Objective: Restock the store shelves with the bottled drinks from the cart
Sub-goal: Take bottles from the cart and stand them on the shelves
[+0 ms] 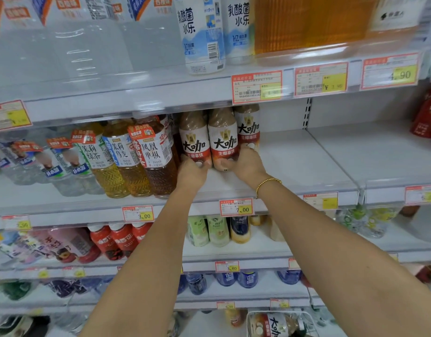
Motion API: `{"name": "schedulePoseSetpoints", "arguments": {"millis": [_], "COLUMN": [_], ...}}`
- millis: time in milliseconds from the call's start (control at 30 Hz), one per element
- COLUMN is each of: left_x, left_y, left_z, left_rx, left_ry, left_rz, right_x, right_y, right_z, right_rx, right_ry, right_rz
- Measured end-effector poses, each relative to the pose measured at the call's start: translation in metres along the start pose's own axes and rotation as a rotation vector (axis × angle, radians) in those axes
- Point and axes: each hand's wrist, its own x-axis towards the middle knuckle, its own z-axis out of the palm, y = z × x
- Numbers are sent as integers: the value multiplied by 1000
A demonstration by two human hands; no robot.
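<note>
I'm looking at the 7.00 price tag (pixel 236 207), and everything sits around it. Straight above it on the shelf (pixel 307 161), my left grip (pixel 192 171) is curled round the base of the left coffee bottle (pixel 194 139). My right grip (pixel 243 164) is wrapped low around the middle coffee bottle (pixel 223 138), thumb across its front. Both bottles are upright and touching side by side. A rear coffee bottle (pixel 249 127) stands just behind, up and right of the tag.

Up and left of the tag, amber tea bottles (pixel 156 154) crowd right against the left coffee bottle. To the tag's upper right, the shelf shows bare board. Well below the tag, a wire basket (pixel 304 315) holds one more coffee bottle (pixel 270 324) lying on its side. A gold bracelet (pixel 268 182) circles my right wrist, just above the tag.
</note>
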Motion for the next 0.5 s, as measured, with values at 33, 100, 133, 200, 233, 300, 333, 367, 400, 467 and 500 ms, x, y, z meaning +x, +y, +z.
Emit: {"name": "schedulePoseSetpoints", "arguments": {"millis": [33,100,133,200,233,300,333,367,400,467,500], "left_x": [-4,-22,-37,-79,-103,-150,-170,-187,-203,-229,-241], "left_y": [1,3,2,-5,-13,-38,-55,-78,-101,-150,-174], "left_z": [-2,-6,-7,-1,7,32,48,68,88,128,145], "left_rx": [30,89,84,-31,-86,-88,-67,-44,-9,91,125], "left_ry": [-11,49,120,232,213,58,-50,-154,-252,-416,-500], "left_rz": [9,92,185,391,445,419,376,327,259,98,3], "right_x": [-6,-27,-43,-80,-101,-137,-153,-167,-181,-207,-221], "right_y": [1,4,8,22,34,72,96,125,154,218,250], "right_z": [-6,-21,-29,-42,-46,-45,-42,-35,-29,-12,-2], "right_rx": [17,16,8,6,16,10,-21,-59,-99,-137,-149], "right_ry": [-2,61,120,216,230,189,138,66,-20,-181,-227], "right_rz": [-8,-86,-138,-210,-217,-183,-134,-61,28,256,379]}}
